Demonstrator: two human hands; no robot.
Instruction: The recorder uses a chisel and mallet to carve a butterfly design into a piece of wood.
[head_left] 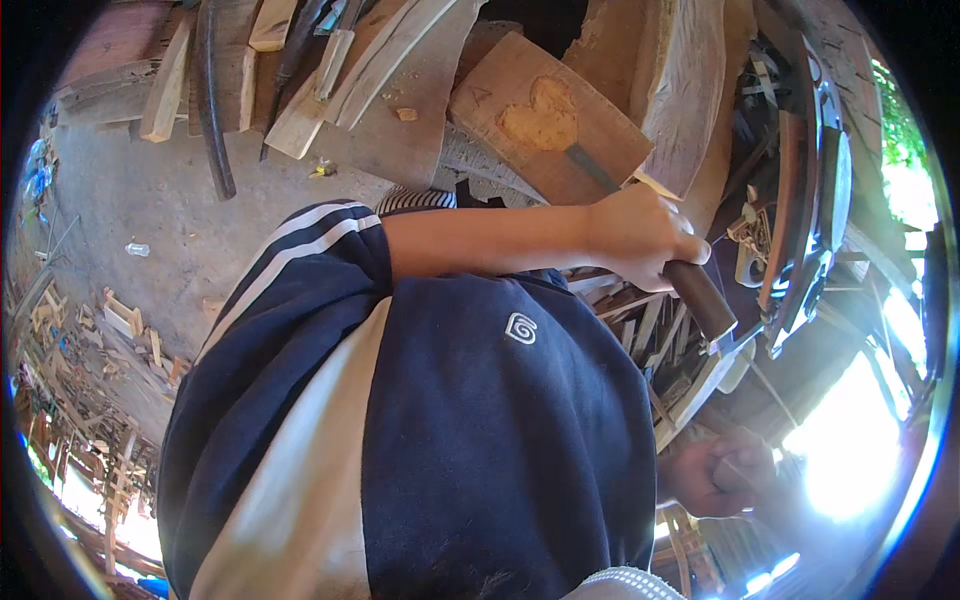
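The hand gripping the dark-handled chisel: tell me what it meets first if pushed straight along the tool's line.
The left hand would drive the dark-handled chisel, whose metal blade already appears to touch the heart-shaped hollow carved in the tan wooden board, into that wood first; depth is uncertain.

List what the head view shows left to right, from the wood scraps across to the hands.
Wood scraps → striped sleeve → carved board → left hand gripping the chisel → right hand, low in glare.

daylight | glare lower right | fisheye edges bent | rim dark
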